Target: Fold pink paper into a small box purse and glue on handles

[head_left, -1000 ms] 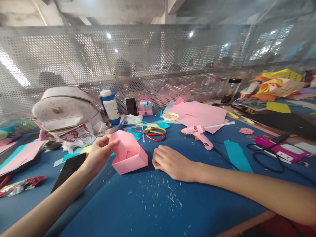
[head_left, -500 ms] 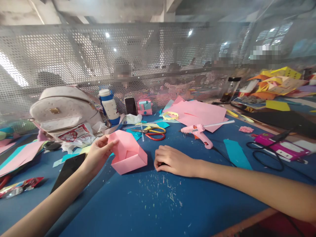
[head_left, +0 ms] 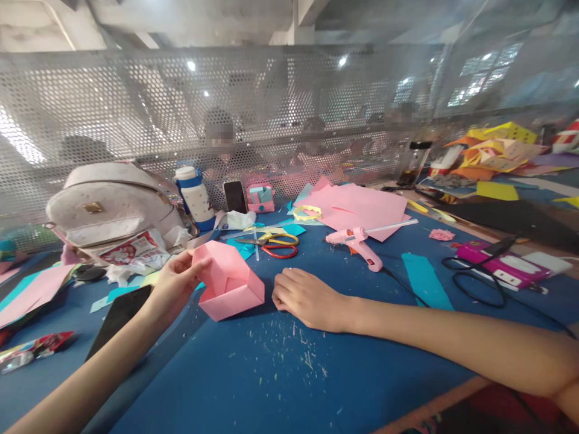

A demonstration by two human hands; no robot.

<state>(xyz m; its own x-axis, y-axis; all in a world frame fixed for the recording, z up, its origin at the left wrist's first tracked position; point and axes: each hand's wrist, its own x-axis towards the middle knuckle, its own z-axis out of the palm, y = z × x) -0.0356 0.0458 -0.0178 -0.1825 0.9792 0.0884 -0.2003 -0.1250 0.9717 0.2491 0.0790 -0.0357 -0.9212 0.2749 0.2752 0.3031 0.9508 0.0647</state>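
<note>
A pink folded paper box (head_left: 230,283) rests on the blue table top (head_left: 280,374). My left hand (head_left: 174,284) pinches the box's left upper corner between thumb and fingers. To the right of the box, my right hand (head_left: 310,296) lies palm down on the table with its fingers curled under; nothing shows in it. Beyond the box lie scissors with red and yellow handles (head_left: 275,246) and a pink glue gun (head_left: 357,242). Pink paper sheets (head_left: 357,206) are spread further back.
A white backpack (head_left: 108,202), a bottle (head_left: 195,194) and a propped phone (head_left: 236,195) stand at the back left. A black phone (head_left: 118,311) lies under my left forearm. A teal paper strip (head_left: 423,281) and a black cable (head_left: 477,284) lie right. People sit behind the perforated screen (head_left: 289,108).
The view has shifted slightly to the right and up. Both hands and the pink box keep the same pose; my right hand has barely moved.
</note>
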